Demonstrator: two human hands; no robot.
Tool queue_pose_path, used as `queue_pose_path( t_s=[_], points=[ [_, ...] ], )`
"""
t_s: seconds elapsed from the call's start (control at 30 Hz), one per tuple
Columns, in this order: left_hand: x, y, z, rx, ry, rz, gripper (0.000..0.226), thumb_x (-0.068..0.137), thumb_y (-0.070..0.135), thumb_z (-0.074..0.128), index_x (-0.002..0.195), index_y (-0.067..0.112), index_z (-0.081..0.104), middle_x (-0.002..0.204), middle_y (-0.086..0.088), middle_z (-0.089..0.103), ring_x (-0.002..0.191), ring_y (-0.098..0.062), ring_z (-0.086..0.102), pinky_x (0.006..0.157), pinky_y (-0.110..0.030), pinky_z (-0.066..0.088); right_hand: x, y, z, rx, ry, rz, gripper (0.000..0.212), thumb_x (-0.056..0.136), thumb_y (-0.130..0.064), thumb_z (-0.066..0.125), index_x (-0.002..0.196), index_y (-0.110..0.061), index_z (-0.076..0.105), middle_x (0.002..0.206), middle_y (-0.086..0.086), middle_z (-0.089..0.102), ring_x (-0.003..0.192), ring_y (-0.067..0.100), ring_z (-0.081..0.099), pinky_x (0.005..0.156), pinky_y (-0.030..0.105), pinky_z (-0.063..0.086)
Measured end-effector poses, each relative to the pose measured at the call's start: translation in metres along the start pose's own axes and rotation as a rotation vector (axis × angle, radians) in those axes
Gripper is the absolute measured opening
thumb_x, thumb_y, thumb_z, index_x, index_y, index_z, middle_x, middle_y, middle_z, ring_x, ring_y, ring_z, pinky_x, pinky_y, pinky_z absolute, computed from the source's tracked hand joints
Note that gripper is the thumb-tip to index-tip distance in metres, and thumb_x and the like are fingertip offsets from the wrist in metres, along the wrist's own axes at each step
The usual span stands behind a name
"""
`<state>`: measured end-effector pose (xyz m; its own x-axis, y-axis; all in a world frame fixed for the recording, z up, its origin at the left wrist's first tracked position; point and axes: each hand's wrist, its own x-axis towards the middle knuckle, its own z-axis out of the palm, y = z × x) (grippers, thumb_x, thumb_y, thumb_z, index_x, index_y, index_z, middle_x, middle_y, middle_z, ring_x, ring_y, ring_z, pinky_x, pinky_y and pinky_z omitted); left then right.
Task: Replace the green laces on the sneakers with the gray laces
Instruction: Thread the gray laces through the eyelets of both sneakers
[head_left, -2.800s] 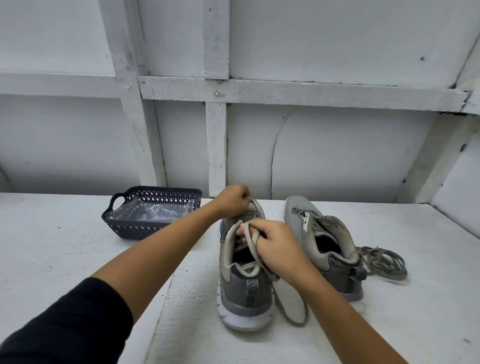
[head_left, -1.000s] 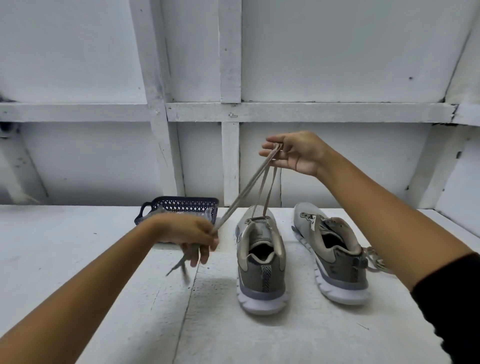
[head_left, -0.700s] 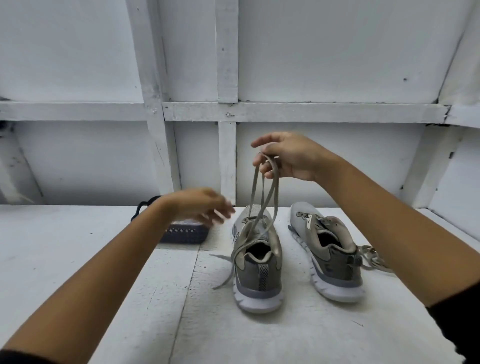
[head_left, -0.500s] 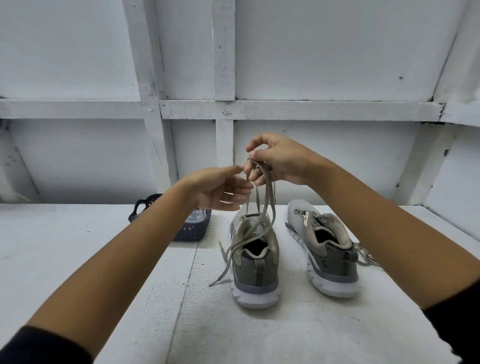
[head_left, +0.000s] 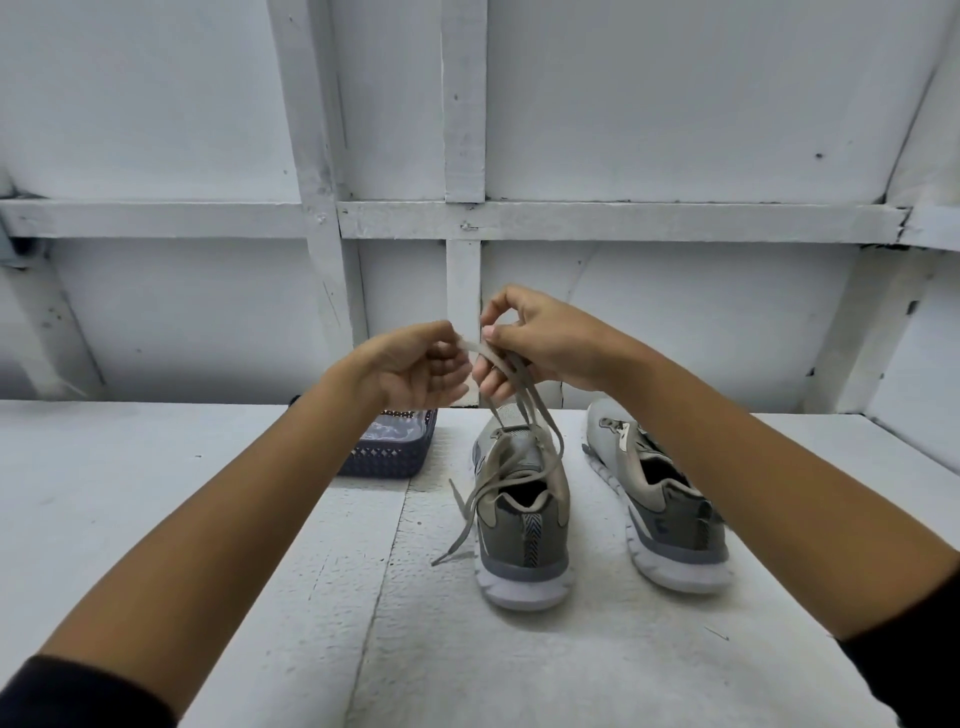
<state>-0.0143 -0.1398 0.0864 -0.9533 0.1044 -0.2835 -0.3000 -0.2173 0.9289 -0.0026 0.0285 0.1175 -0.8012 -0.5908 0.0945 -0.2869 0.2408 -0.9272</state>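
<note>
Fingers (head_left: 449, 382) of the left hand (head_left: 415, 371) are curled, with the thumb and forefinger pinching a flat stretch of the drab grey-beige lace (head_left: 525, 415). Just to their right, almost touching them, the right hand (head_left: 543, 351) pinches the same lace between its thumb and bent fingers (head_left: 493, 379), the forefinger arched above the rest. Both hands hang in the air above the table (head_left: 208, 499).

From the fingers several strands of the lace drop straight down to the front eyelets of the laced sneaker (head_left: 522, 535), which stands directly below them with its heel toward the person. One loose end trails off that shoe's left side, below and slightly left of the fingers, its tip lying on the table.

Below and to the right of the fingers stands the second sneaker (head_left: 670, 512), apart from the first, its tongue open and partly hidden behind the right forearm. Below and to the left of the fingers, behind the left wrist, sits a dark basket (head_left: 387, 457) with clear plastic inside it. Behind the fingers rises a white wall (head_left: 675, 130) crossed by painted battens.
</note>
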Motion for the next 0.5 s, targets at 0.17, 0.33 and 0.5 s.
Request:
queue_pose_path(
  t_s=[0.17, 0.33, 0.5],
  points=[
    [-0.006, 0.012, -0.025, -0.288, 0.029, 0.105, 0.03, 0.091, 0.015, 0.042, 0.065, 0.01, 0.055, 0.054, -0.001, 0.06, 0.047, -0.011, 0.059, 0.056, -0.025, 0.056, -0.002, 0.011, 0.018, -0.006, -0.158, 0.1, 0.006, 0.101, -0.006, 0.033, 0.099, -0.007, 0.039, 0.081, 0.018, 0.066, 0.071, 0.028, 0.065, 0.068, 0.035, 0.057],
    [-0.023, 0.039, -0.041, -0.474, -0.007, 0.27, 0.013, 0.079, 0.011, 0.05, 0.066, 0.013, 0.051, 0.051, 0.006, 0.055, 0.042, -0.004, 0.054, 0.049, -0.019, 0.051, -0.005, 0.039, 0.056, -0.094, -0.261, 0.223, 0.015, 0.102, -0.009, 0.034, 0.097, -0.004, 0.047, 0.107, 0.023, 0.066, 0.092, 0.029, 0.066, 0.072, 0.031, 0.055],
    [-0.032, 0.056, -0.027, -0.414, -0.089, 0.353, 0.02, 0.086, 0.003, 0.039, 0.091, -0.001, 0.058, 0.079, -0.008, 0.071, 0.066, -0.014, 0.07, 0.062, -0.028, 0.058, 0.007, 0.066, 0.1, -0.489, -0.446, 0.201, 0.034, 0.1, -0.009, 0.03, 0.131, -0.004, 0.045, 0.118, 0.015, 0.064, 0.107, 0.025, 0.063, 0.075, 0.03, 0.052]
  ],
)
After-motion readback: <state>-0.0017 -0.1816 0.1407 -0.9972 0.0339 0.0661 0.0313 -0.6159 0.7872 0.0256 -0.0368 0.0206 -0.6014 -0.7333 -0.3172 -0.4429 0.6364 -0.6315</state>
